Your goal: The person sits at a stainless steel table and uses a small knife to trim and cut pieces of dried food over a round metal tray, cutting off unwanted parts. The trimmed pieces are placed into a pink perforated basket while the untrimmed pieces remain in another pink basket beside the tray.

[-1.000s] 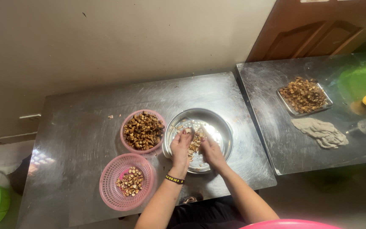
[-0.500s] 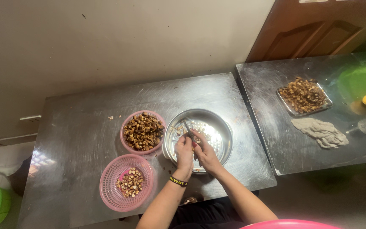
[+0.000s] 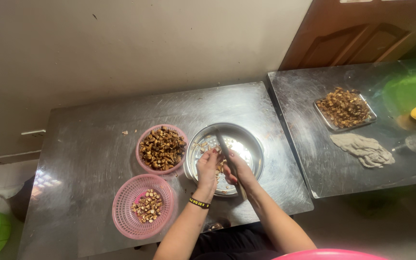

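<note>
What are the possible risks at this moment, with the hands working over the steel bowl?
1. The right hand holds a knife close to the left hand, which pinches a small piece; a slip might cut the fingers.
2. The steel bowl sits unheld on the smooth metal table, so it may slide.
3. Peel bits could scatter into the pink bowl of brown pieces nearby.

Single head-worn view, looking steeply down from well above, steel table (image 3: pixel 97 144) filling the middle
</note>
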Demonstrator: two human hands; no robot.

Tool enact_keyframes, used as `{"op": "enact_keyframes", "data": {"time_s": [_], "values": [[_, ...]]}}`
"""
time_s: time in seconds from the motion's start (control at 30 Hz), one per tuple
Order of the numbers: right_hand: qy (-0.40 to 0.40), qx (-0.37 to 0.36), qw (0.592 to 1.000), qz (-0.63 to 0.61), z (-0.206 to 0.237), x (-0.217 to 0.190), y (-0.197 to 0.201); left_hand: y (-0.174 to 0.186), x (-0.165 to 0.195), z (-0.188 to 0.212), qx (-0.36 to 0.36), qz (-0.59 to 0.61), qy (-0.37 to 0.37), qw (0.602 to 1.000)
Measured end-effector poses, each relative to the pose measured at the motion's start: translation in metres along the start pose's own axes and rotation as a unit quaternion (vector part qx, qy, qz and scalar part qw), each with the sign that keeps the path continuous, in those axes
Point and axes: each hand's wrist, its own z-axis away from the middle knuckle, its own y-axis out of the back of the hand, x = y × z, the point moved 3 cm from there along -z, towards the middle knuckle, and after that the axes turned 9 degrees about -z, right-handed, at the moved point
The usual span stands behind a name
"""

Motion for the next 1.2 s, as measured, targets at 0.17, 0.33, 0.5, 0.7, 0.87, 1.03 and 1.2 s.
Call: {"op": "enact_keyframes", "data": {"time_s": [0.17, 0.33, 0.5, 0.7, 0.87, 1.03, 1.2], "values": [[0.035, 0.052, 0.995, 0.078, 0.001, -0.013, 0.007, 0.007, 0.007, -0.002, 0.022, 0.014, 0.029, 0.999], [0.064, 0.035, 0.966, 0.249, 0.005, -0.003, 0.002, 0.006, 0.008, -0.002, 0.037, -0.038, 0.013, 0.999], [0.101, -0.027, 0.962, 0.252, 0.005, 0.006, -0.010, 0.003, 0.004, 0.003, 0.040, -0.074, 0.011, 0.996], [0.137, -0.027, 0.944, 0.298, 0.006, 0.005, -0.016, 0.002, 0.005, 0.007, 0.050, -0.116, 0.002, 0.992], [0.159, -0.017, 0.941, 0.297, 0.007, 0.006, -0.020, -0.001, 0.004, 0.010, 0.058, -0.111, 0.014, 0.992], [0.168, -0.004, 0.956, 0.239, 0.006, 0.007, -0.019, -0.004, 0.001, 0.017, 0.050, -0.116, -0.014, 0.992], [0.127, 0.013, 0.979, 0.161, 0.003, 0.006, -0.013, -0.005, -0.002, 0.012, 0.013, -0.064, -0.004, 0.998]]}}
